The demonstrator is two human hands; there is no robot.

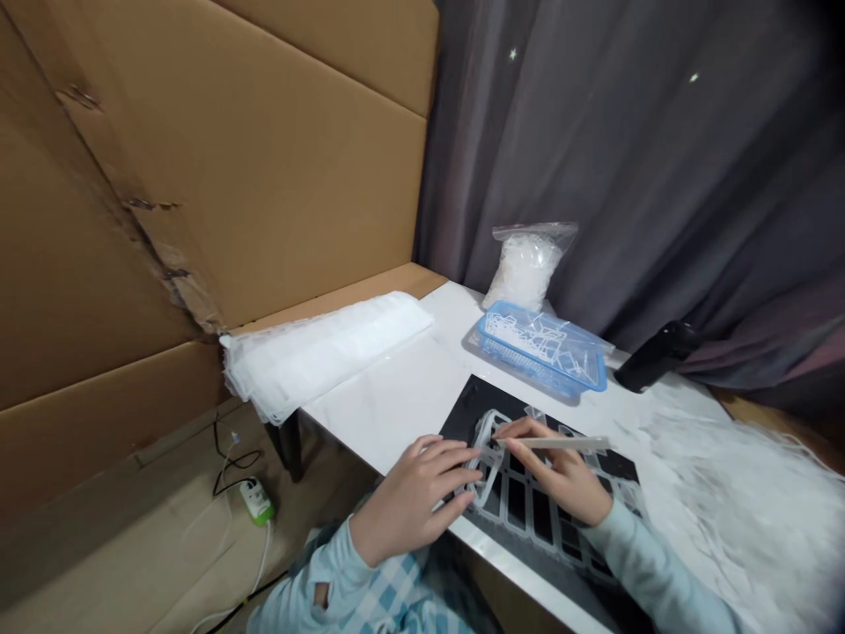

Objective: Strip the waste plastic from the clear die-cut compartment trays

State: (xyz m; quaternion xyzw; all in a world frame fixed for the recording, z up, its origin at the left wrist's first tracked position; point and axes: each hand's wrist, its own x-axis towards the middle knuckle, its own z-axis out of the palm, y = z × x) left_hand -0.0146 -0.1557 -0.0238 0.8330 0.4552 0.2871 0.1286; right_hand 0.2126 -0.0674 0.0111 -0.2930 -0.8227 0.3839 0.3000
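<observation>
My right hand pinches a slim, pale, pen-like tool whose tip points left; its exact kind I cannot tell. Under that tip lies a translucent white plastic sheet with rows of long rounded cut-outs. It rests on a black mat near the table's front edge. My left hand has its fingers spread, with the fingertips on the left end of the sheet. At that end a strip of the plastic looks raised or loose. The right hand covers part of the sheet.
On the white table a blue basket holds thin white pieces. Behind it stands a clear bag of white bits. A stack of white sheets lies left, a black bottle and a heap of plastic strips right.
</observation>
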